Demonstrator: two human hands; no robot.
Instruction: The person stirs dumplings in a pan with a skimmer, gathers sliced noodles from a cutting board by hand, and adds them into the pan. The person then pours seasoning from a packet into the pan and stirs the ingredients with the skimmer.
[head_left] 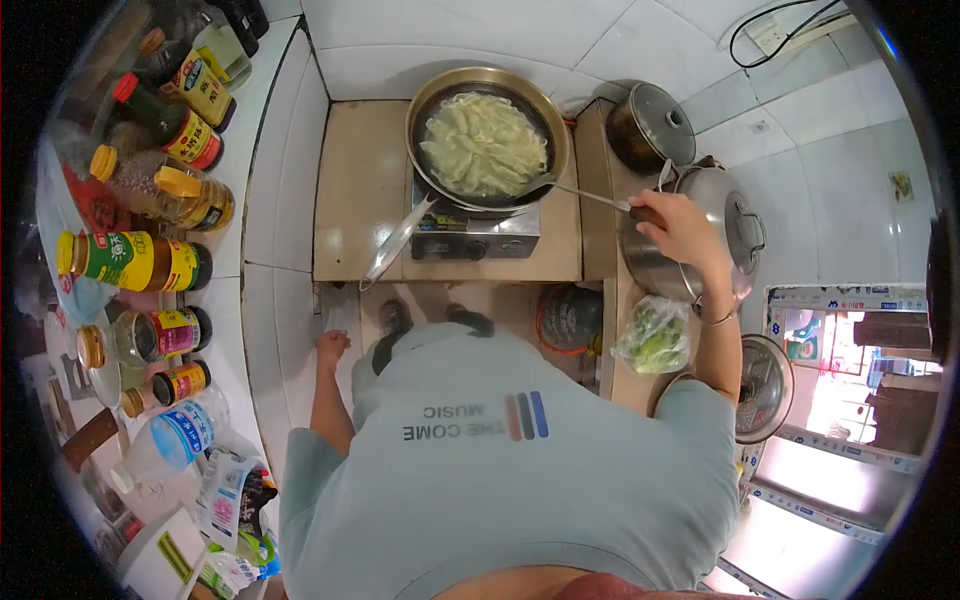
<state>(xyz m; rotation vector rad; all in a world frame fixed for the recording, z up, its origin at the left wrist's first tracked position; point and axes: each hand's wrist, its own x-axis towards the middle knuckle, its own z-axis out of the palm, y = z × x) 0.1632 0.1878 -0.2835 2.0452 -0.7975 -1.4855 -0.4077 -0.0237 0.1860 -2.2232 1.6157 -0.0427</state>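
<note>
My right hand (pixel 680 230) is wrapped round the dark handle of a metal spatula (pixel 592 195). The spatula's head rests at the right inner edge of a wok (pixel 412 120), partly hidden by the food. Inside the wok lies a heap of pale, wide noodles (pixel 484 145) in some liquid. The wok stands on a portable gas stove (pixel 476 245), and its long metal handle (pixel 400 240) points toward me at the left. Low at my left side, away from the wok, my left hand (pixel 333 345) has its fingers curled with nothing visible in them.
A dark lidded pot (pixel 640 130) and a large steel pot (pixel 725 220) stand right of the stove. Greens in a plastic bag (pixel 655 338) and a glass lid (pixel 765 388) lie nearer me. Several sauce bottles (pixel 150 262) line the left counter.
</note>
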